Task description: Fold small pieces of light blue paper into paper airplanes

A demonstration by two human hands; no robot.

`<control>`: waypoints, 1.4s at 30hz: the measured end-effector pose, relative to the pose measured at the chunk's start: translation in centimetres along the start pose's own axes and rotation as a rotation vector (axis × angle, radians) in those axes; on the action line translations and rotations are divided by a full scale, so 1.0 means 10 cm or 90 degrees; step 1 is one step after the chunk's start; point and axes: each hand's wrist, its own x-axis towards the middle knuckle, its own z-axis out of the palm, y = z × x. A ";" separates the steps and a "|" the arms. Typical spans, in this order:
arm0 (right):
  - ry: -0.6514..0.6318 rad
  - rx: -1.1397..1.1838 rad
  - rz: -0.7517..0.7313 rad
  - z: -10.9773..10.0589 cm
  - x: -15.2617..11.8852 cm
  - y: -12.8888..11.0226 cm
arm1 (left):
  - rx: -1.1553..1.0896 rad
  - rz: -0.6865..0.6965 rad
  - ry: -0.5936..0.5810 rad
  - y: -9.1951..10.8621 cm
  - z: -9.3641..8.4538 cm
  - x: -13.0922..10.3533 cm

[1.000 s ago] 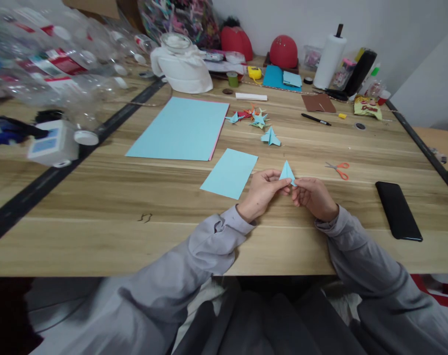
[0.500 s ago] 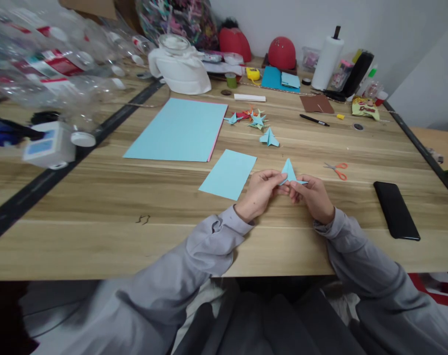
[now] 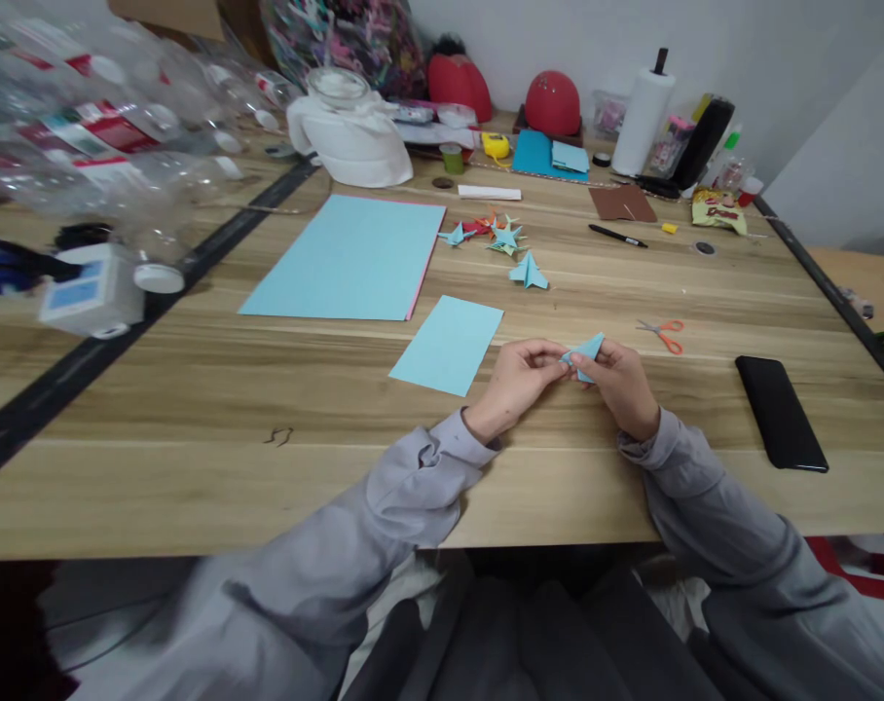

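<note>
Between my two hands is a small folded piece of light blue paper, its pointed end slanting up to the right. My left hand pinches its left end with thumb and fingertips. The thumb of my right hand presses on its face while the fingers curl behind. Part of the paper is hidden by the fingers. A light blue sheet lies flat left of my hands. Beyond them a finished-looking blue paper plane rests on the table, near several small folded paper shapes in blue, green, red and orange.
Orange-handled scissors and a black phone lie to the right. A stack of large blue sheets is at the left. Farther back are a pen, a tape measure and a white jug. Plastic bottles crowd the far left.
The folded paper has turned in my hands: its point was upward and now leans to the right. My left fingers have shifted slightly right along with it.
</note>
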 end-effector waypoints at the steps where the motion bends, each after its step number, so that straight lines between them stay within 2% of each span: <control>1: 0.006 0.003 -0.006 0.00 0.00 0.00 | -0.007 0.002 -0.003 0.00 0.00 0.00; 6: 0.037 0.026 -0.026 0.01 -0.02 -0.04 | -0.039 0.001 0.000 0.00 0.00 0.01; 11: 0.022 0.054 0.009 0.02 -0.03 -0.05 | 0.019 0.057 0.009 -0.01 -0.02 0.01; 14: 0.011 0.102 0.047 0.02 -0.03 -0.06 | 0.029 0.063 0.003 0.01 -0.01 0.00; 22: -0.068 0.213 0.126 -0.01 -0.02 -0.05 | -0.090 -0.015 -0.019 0.04 0.02 -0.01; 38: -0.061 0.202 0.125 -0.03 -0.02 -0.03 | -0.021 0.000 -0.025 0.04 0.00 0.01; 42: -0.035 0.181 0.115 -0.04 0.00 -0.02 | 0.062 0.064 -0.029 0.02 -0.03 0.02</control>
